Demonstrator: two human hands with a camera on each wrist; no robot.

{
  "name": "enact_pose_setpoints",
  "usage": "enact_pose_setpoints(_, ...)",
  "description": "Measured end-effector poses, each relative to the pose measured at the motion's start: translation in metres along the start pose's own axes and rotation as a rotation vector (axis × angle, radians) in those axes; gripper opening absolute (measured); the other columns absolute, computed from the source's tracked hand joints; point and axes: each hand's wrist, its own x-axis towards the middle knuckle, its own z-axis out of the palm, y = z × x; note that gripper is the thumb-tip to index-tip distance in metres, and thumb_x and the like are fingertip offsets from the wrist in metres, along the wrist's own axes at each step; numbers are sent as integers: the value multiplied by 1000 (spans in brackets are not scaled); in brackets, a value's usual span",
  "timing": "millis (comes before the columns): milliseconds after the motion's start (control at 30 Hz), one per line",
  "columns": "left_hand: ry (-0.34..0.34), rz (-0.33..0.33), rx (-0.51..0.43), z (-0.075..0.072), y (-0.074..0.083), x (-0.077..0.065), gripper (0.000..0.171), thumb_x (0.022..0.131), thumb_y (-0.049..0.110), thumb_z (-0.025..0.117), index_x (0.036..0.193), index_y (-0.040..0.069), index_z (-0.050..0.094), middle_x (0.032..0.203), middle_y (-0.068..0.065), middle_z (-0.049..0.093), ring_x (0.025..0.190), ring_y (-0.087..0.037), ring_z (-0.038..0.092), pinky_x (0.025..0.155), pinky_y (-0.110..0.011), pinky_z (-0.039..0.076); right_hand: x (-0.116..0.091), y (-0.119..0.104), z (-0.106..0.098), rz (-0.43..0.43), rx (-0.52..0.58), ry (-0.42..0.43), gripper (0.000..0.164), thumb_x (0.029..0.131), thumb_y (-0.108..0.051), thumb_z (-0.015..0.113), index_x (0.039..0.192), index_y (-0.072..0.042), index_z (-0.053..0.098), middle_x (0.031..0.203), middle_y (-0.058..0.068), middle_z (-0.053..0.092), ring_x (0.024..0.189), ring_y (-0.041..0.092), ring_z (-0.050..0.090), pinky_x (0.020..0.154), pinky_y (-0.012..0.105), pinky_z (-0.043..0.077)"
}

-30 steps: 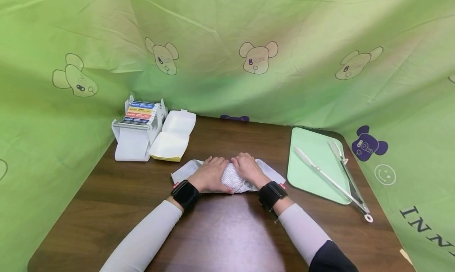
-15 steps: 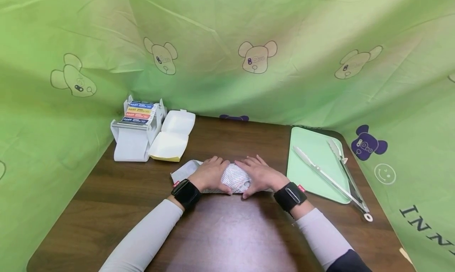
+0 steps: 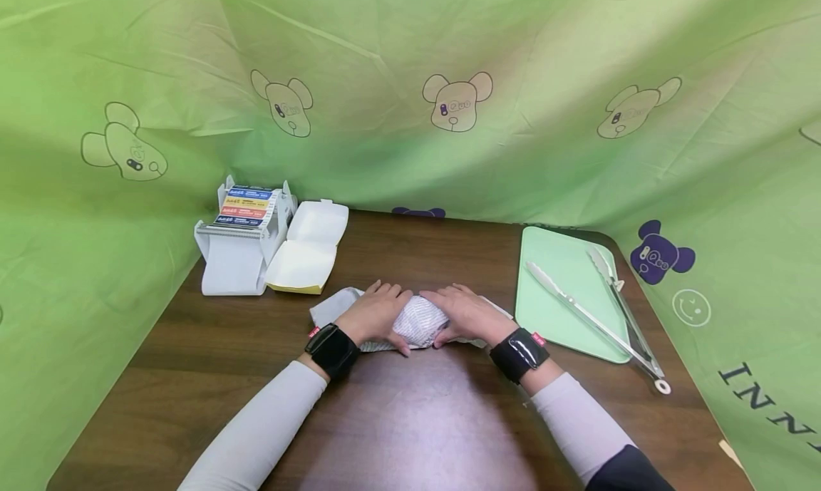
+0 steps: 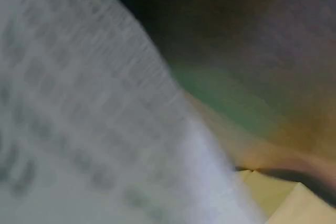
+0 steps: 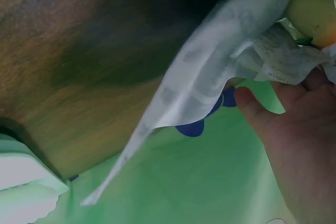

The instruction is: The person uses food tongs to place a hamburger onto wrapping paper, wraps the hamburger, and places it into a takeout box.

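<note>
A printed white paper wrapper is bunched round a rounded bulk near the middle of the table, with loose flaps left and right. My left hand holds its left side, thumb at the near edge and fingers over the far side. Opposite it, my right hand grips the right side the same way. In the right wrist view, a tan bun with bits of green and orange shows inside the paper, like a burger. Blurred printed paper fills much of the left wrist view.
At the back left stand a white roll dispenser with coloured labels and an unfolded white carton. On the right, metal tongs lie across a mint-green board. Green printed fabric hangs behind the table.
My right hand has moved right from the top of the bundle to its right side, thumb and fingers spreading apart. The left hand has stayed about the same.
</note>
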Motion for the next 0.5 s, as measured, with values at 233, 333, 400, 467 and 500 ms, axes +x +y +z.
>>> enact_pose_setpoints(233,105,47,13,9,0,-1,105,71,83,67,142,8,51,133,-7,57,125,-26,51,118,-54,30,-1,0,2,2,16,9,97,68,-41,94,147,-6,49,125,10,67,116,27,61,108,45,42)
enact_pose_setpoints(333,96,44,31,9,1,-1,101,77,82,63,145,9,48,135,-5,57,126,-24,50,118,-52,30,-4,3,5,19,77,2,102,71,-44,91,152,-6,43,135,13,62,123,29,58,110,48,40)
enact_pose_setpoints(400,85,37,24,7,3,-2,97,79,79,64,144,9,49,136,-5,57,127,-24,50,118,-52,30,-10,5,6,54,153,13,104,75,-47,88,155,-5,38,143,16,56,129,32,55,111,51,40)
enact_pose_setpoints(467,64,26,15,5,5,-1,96,79,77,66,144,8,48,137,-5,56,129,-24,50,118,-52,30,-19,9,7,117,229,44,103,78,-50,84,157,-4,34,149,19,51,134,34,51,113,52,38)
enact_pose_setpoints(500,56,21,9,4,5,-1,96,79,76,67,143,8,48,137,-5,57,130,-25,50,118,-52,30,-24,11,7,160,266,64,102,81,-51,82,157,-4,33,151,21,48,136,37,48,113,54,37)
